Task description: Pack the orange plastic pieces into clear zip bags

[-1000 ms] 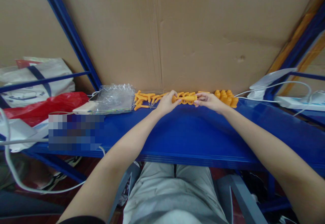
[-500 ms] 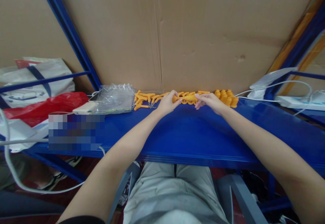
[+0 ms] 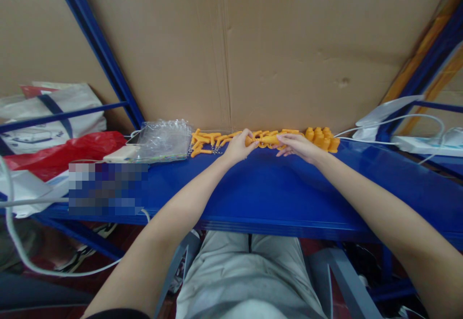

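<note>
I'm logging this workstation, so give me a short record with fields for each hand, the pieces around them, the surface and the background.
Left hand: pinching a yellow-orange, elongated, plastic-looking piece near its left end
Right hand: fingertips at the piece's right end; grip unclear
Left of hands: yellow-orange branched pieces
Right of hands: clustered yellow-orange rounded pieces
Farther left: clear, crinkled plastic bag
Surface: glossy blue tabletop
Background: brown cardboard sheet
</note>
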`<state>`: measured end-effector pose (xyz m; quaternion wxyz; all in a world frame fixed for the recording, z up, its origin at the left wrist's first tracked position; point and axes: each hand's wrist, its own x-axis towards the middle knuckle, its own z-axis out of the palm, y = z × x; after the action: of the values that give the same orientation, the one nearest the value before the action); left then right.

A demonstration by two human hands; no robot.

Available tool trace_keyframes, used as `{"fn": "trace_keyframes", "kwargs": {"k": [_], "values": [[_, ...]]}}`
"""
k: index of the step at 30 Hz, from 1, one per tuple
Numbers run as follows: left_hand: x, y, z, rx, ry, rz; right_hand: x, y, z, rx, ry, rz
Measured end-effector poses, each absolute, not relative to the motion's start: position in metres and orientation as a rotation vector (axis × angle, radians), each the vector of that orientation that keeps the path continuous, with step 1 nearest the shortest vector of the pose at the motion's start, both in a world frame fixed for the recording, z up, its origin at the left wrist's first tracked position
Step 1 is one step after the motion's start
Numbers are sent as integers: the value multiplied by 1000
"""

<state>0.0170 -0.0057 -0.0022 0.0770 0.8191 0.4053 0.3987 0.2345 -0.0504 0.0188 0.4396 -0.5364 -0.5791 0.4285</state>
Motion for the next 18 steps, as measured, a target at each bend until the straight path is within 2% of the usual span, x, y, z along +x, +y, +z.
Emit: {"fn": "trace_keyframes", "kwargs": {"k": [5, 9, 13, 18], "values": [[18, -7, -1, 2514, 1237, 1195, 242, -42, 14, -1238, -1449, 934], [10, -11, 7, 2560, 1476, 1171, 261, -27, 11, -1220, -1353, 720], [-4, -13, 21, 2545, 1914, 902, 285, -10, 9, -1201, -1399, 292], [-18, -11, 35, 2404, 2301, 649, 293, -5, 9, -1451, -1641, -300]]}}
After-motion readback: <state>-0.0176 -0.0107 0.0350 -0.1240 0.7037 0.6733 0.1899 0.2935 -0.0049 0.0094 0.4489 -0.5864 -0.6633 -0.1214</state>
